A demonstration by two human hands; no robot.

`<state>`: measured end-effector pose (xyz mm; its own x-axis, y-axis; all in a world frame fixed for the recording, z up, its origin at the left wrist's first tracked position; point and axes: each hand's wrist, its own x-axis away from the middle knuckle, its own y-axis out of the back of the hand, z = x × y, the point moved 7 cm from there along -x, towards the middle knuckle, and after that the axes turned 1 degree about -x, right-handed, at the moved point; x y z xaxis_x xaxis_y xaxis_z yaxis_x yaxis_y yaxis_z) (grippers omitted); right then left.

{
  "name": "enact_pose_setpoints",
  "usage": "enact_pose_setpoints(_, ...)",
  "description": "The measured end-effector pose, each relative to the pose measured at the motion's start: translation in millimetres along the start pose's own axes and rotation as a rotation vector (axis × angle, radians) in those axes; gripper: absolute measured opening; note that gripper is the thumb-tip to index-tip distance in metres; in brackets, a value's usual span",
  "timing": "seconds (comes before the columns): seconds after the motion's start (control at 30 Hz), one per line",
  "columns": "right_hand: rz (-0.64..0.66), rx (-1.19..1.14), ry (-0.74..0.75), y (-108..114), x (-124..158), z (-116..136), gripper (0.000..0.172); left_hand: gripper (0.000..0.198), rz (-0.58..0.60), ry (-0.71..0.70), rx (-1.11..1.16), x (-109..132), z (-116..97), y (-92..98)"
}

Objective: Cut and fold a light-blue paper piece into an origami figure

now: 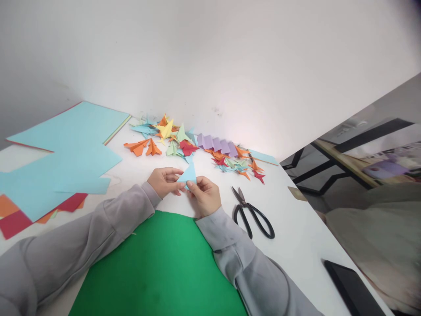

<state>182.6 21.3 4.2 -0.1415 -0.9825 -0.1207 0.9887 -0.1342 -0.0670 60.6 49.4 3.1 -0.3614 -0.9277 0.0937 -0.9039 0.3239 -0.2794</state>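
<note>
A small piece of light blue paper [188,174], folded to a point at the top, is held up between my two hands above the white table. My left hand [166,181] pinches its left lower corner, with the thumb in front. On the other side my right hand [205,193] grips the lower right edge between thumb and fingers. Beneath my forearms lies a green sheet [158,267]. Black-handled scissors [251,213] rest on the table to the right of my right hand, blades pointing away from me.
Folded paper planes [164,131] in several colours are heaped against the wall, beside a purple pleated paper [217,145]. Large light blue sheets [69,125] and red paper [15,226] lie at left. A black phone-like device [353,287] sits near the table's right edge.
</note>
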Motion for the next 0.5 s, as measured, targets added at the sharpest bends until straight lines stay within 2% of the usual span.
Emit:
enact_pose_setpoints(0.13, 0.011, 0.006, -0.006, -0.5, -0.3, -0.2, 0.022, 0.047, -0.029, 0.011, -0.015, -1.6, 3.0, 2.0)
enact_pose_setpoints(0.33, 0.025, 0.025, -0.002, -1.0, 0.2, 0.6, 0.020, 0.054, 0.002, 0.023, -0.021, -2.9, 2.0, 3.0)
enact_pose_setpoints(0.5, 0.037, 0.087, 0.022, -0.4, 0.5, -0.6, 0.020, 0.050, -0.010, 0.062, -0.059, -1.0, 2.1, 3.7)
